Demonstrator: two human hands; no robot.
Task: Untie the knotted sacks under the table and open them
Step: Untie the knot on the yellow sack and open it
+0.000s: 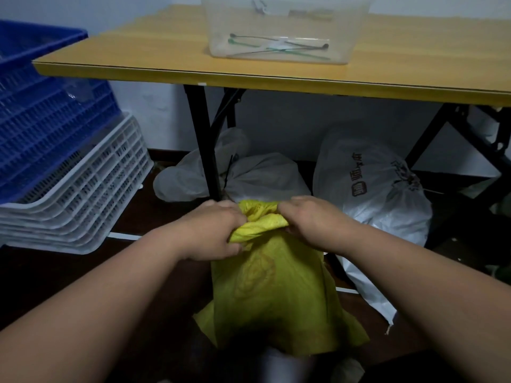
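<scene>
Both forearms reach forward and down. Left hand (214, 230) and right hand (312, 219), fingers curled, grip the yellow sack (273, 286) at its bunched neck.

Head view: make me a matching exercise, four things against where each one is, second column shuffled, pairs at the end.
Things:
1. yellow sack
2. clear plastic bin
3. blue crates
4. printed white sack

Places:
A. on the yellow tabletop
B. stacked at the left, on top of the white crates
C. on the floor in front of the table, its gathered top gripped by the left hand and the right hand
D. under the table, on the right, with its neck tied

Pairs: 1-C, 2-A, 3-B, 4-D
</scene>
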